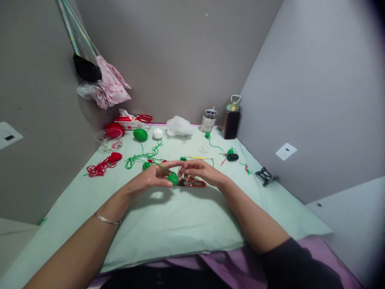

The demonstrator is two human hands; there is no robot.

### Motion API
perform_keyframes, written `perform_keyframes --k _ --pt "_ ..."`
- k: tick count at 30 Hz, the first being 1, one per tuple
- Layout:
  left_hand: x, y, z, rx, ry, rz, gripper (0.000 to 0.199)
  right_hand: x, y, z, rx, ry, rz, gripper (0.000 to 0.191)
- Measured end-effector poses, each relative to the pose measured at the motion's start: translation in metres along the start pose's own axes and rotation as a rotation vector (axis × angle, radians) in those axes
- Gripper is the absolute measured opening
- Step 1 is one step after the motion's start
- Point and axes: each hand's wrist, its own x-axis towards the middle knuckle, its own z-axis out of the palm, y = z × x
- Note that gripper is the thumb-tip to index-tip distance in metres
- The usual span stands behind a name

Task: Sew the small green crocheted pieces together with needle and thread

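Observation:
My left hand (152,176) pinches a small green crocheted piece (173,178) between thumb and fingers, its index finger stretched over toward the right. A strand of green yarn runs along that hand to the piece. Close against it, the fingertips of my right hand (200,170) are bunched together. What they grip is too small to make out. Below the hands lies a pair of red-handled thread snips (198,184). Just beyond them rests a crochet hook with a yellow handle (198,157). Small green crocheted bits (146,165) lie behind my left hand.
Loose green yarn (144,154) trails from a green yarn ball (140,135). Red yarn (100,166) and a clear tub (108,141) are at left. White stuffing (179,126), a pen tin (208,120) and a bottle (233,106) stand behind. A black clip (265,176) lies right.

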Motion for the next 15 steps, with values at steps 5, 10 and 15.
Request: perform_keyframes --k 5,10,15 --pt "-0.001 0.003 0.001 -0.036 0.026 0.015 0.071 0.002 0.0 -0.003 0.1 0.035 0.039 0.022" --pt "-0.001 0.001 0.002 -0.257 0.075 -0.013 0.06 0.004 0.0 -0.008 0.095 0.219 0.002 0.031" --pt "0.005 -0.001 -0.002 -0.495 0.24 -0.018 0.039 0.003 -0.006 -0.022 0.161 0.465 -0.019 0.039"
